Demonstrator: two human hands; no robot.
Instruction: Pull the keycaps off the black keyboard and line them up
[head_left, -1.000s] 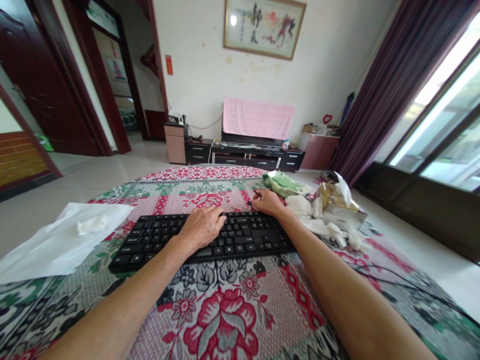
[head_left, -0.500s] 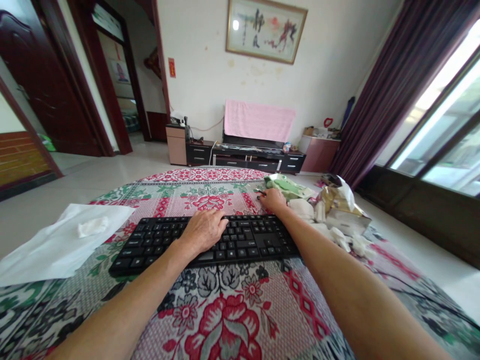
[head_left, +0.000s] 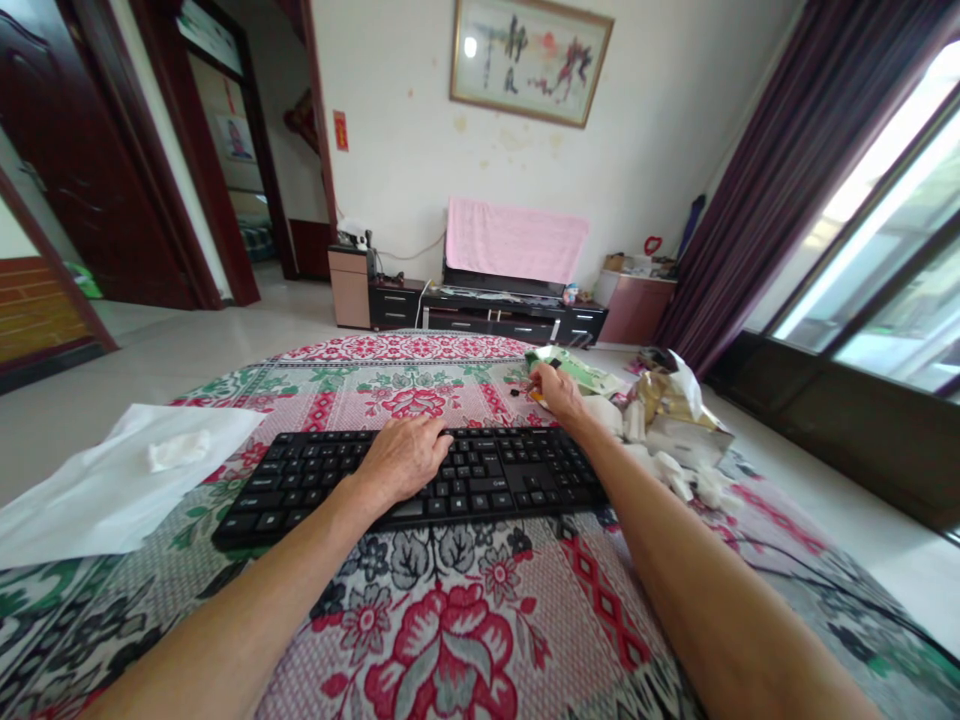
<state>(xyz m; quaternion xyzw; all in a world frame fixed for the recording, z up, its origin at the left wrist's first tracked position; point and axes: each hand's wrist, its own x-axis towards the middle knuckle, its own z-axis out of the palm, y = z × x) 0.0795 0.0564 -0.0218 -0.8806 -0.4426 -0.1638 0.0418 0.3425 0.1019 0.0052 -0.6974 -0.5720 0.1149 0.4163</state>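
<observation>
A black keyboard (head_left: 480,480) lies across the patterned tablecloth in front of me. My left hand (head_left: 405,455) rests palm down on its middle, fingers stretched over the keys and hiding some of them. Beyond the keyboard's far right edge, my right hand (head_left: 556,388) is closed in a pinch. A small black piece (head_left: 555,363) shows at its fingers, too small to name for certain. Left of that hand, another small black piece (head_left: 514,393) lies on the cloth. Something small and orange (head_left: 536,395) shows just under the fingers.
At left lies a white sheet (head_left: 90,500) with a crumpled white wad (head_left: 178,452) on it. On the right are a green package (head_left: 589,375), crumpled tissues (head_left: 675,475) and a gold and white pack (head_left: 667,415). A dark cable (head_left: 825,580) crosses the cloth at right.
My right hand has lifted slightly and drawn back to the right, with a small black piece now at its fingers. One black piece stays on the cloth. My left hand has stayed on the keyboard.
</observation>
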